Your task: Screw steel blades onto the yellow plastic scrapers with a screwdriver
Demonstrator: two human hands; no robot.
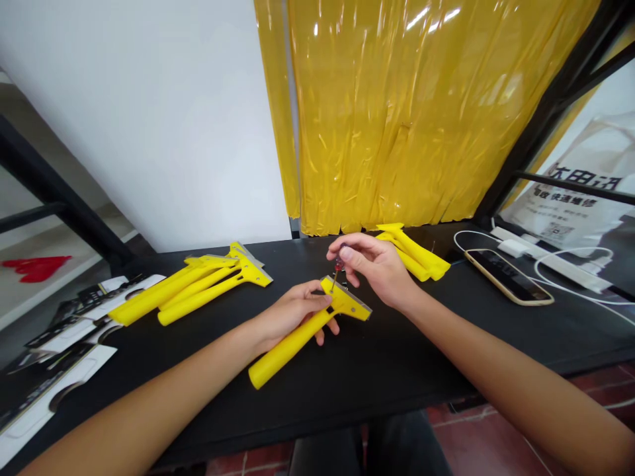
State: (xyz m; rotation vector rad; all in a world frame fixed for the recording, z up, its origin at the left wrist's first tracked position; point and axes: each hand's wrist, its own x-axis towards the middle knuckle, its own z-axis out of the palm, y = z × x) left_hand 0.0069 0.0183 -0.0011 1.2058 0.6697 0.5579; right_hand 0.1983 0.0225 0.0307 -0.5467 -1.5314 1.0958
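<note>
A yellow scraper [292,346] with a metal blade edge lies across my left hand [301,309], which grips it near the head, its handle pointing toward me. My right hand [373,264] pinches the dark red handle of a small screwdriver [339,264] from above. The screwdriver's tip reaches down to the scraper's head, near a screw at its upper left end. Another screw shows farther right on the head. Some fingers of my left hand are hidden under the scraper.
Several yellow scrapers [198,284] are piled at the left, and more yellow pieces [414,254] lie behind my right hand. White and black cardboard sleeves [74,373] cover the left edge of the black table [397,383]. A phone [508,276], cables and a power strip [550,258] sit at right.
</note>
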